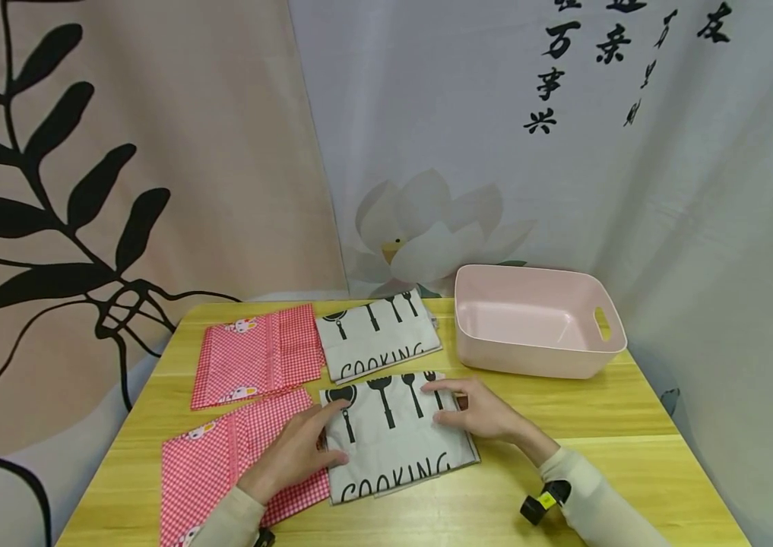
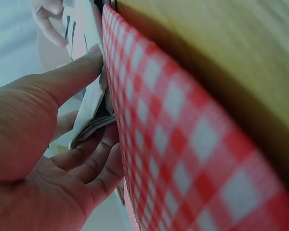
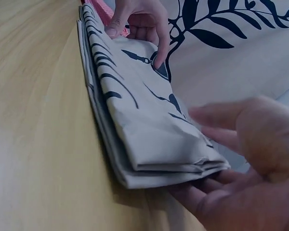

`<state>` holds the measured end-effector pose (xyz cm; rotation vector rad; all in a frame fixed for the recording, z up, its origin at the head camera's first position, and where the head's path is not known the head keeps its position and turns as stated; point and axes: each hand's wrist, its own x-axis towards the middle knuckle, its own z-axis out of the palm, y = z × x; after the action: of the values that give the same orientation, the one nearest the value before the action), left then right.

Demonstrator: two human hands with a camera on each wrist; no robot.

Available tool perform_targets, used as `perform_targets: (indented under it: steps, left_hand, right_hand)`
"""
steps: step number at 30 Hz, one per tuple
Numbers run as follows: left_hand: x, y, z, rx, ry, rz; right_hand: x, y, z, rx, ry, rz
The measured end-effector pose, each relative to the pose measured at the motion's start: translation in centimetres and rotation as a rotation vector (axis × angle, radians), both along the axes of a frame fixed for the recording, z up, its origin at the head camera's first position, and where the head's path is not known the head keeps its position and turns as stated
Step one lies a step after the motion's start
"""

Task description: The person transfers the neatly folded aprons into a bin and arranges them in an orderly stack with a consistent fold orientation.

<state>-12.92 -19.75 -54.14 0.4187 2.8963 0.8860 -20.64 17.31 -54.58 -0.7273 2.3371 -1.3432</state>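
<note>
Front red-checked cloth (image 1: 204,463) sits near left on the table (image 1: 605,418). Beside it, your left hand (image 1: 296,453) pinches the left edge of the near white cloth (image 1: 393,437); your right hand (image 1: 485,410) pinches its right, fingers under. Beyond: rear red-checked cloth (image 1: 249,357), rear white cloth (image 1: 379,334), pink bin (image 1: 530,359).

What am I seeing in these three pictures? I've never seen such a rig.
These are a person's bare hands, left hand and right hand, not a machine. The widest picture comes from a camera worn on the head; the two close-ups come from wrist cameras, one on each arm.

On the wooden table lie the near white cloth and far white cloth, both printed COOKING, and left of them the near red checked cloth and far red checked cloth. A pink bin stands at the right.

Both hands hold the near white cloth at opposite ends, some fingers beneath it.
</note>
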Motion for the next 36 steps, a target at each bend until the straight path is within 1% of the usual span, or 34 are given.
perform_targets:
  steps: [5, 8, 12, 19, 22, 25, 27, 31, 36]
  left_hand:
    - [0.1, -0.2, 0.4, 0.031, -0.01, 0.016]
    - [0.0, -0.3, 0.7, 0.047, -0.022, 0.022]
    - [-0.1, -0.4, 0.7, 0.077, -0.042, 0.025]
    - [-0.4, -0.8, 0.7, 0.145, -0.076, 0.005]
    - [-0.4, -0.9, 0.7, 0.174, -0.073, 0.01]
    - [-0.4, -1.0, 0.7, 0.204, -0.07, 0.031]
    - [-0.5, -1.0, 0.7, 0.237, -0.085, 0.037]
    - [-0.7, -0.9, 0.8, 0.315, -0.141, 0.041]
    - [-0.8, -0.8, 1.0, 0.357, -0.152, 0.048]
  right_hand:
    - [0.2, 0.1, 0.0, 0.022, 0.005, 0.049]
    - [0.4, -0.1, 0.0, 0.003, -0.022, 0.057]
    - [0.5, -0.2, 0.0, -0.028, -0.026, 0.05]
    - [0.5, -0.2, 0.2, -0.036, 0.03, 0.042]
    - [0.6, -0.3, 0.4, -0.038, 0.051, 0.033]
    - [0.7, -0.3, 0.9, -0.032, 0.062, 0.019]
    - [0.8, -0.3, 1.2, -0.028, 0.068, 0.009]
    - [0.8, -0.3, 1.8, -0.025, 0.102, -0.001]
    - [0.9, -0.3, 2.4, -0.034, 0.137, -0.003]
